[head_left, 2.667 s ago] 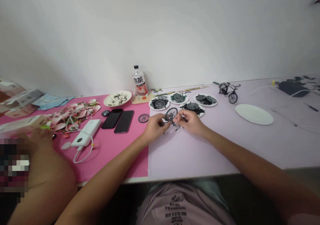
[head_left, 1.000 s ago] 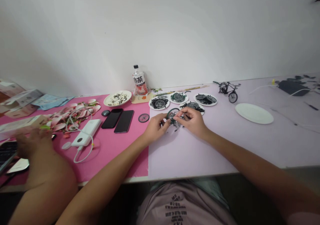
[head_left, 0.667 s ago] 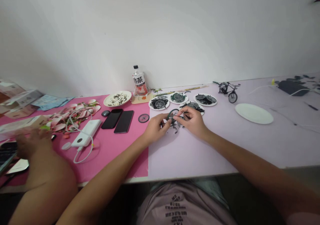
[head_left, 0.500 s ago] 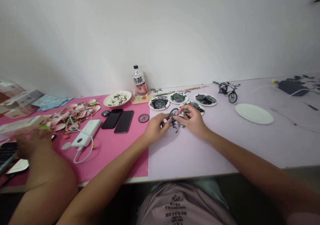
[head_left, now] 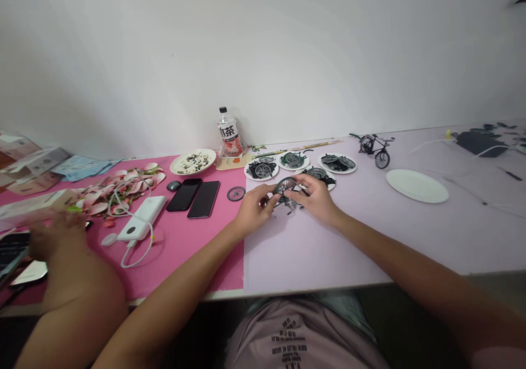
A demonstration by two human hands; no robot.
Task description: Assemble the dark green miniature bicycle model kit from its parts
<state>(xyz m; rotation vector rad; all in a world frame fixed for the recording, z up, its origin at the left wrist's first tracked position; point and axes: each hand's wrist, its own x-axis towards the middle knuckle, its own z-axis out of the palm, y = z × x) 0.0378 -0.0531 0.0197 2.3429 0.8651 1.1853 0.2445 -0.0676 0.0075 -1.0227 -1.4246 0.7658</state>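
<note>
Between my hands is a dark spoked toy wheel [head_left: 284,185], held up over the pale half of the table, with small dark parts below it. My left hand [head_left: 255,207] pinches the wheel's left side. On its right side, the fingers of my right hand [head_left: 314,196] are closed on the wheel. Another spoked wheel [head_left: 236,194] lies flat on the pink surface, left of my left hand. Small white plates of dark parts stand behind my hands, one holding wheels [head_left: 263,168]. A toy bicycle [head_left: 374,149] stands farther back on the right.
At left, another person's arm [head_left: 78,270] rests near a white power bank [head_left: 143,218], two phones [head_left: 204,200] and pink petals [head_left: 98,199]. A bottle [head_left: 229,133] stands by the wall. An oval white plate [head_left: 417,186] lies at right, with a dark pouch [head_left: 480,143] beyond.
The wheel between my hands has turned and shows its face more fully. My right hand has shifted slightly left, its fingers now closer around the wheel's rim.
</note>
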